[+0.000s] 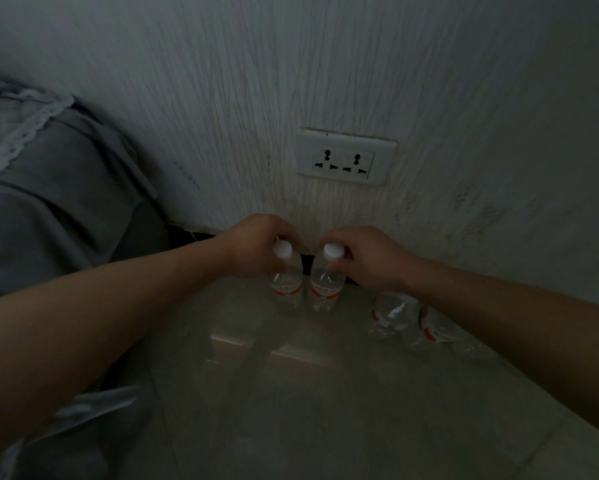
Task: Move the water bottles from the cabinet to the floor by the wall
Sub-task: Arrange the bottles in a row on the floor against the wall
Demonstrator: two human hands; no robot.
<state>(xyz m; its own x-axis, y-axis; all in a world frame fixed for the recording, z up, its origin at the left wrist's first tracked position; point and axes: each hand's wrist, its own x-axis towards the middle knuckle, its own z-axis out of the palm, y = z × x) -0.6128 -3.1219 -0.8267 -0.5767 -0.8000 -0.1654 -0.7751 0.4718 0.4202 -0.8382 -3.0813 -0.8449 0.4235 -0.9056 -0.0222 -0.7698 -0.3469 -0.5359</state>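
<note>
I held a bottle by its neck in my left hand and another bottle likewise in my right hand (both upright, almost touching), so a careless release risked toppling them.

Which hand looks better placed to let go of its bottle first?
Probably the left hand: its bottle has open floor on its outer side, while the right hand reaches over two other bottles.

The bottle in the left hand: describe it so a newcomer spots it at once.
Find the double wall socket; two upright water bottles stand on the floor beneath it. The left-hand bottle is the one nearer the grey bedding, its white cap pinched by the left hand.
</note>
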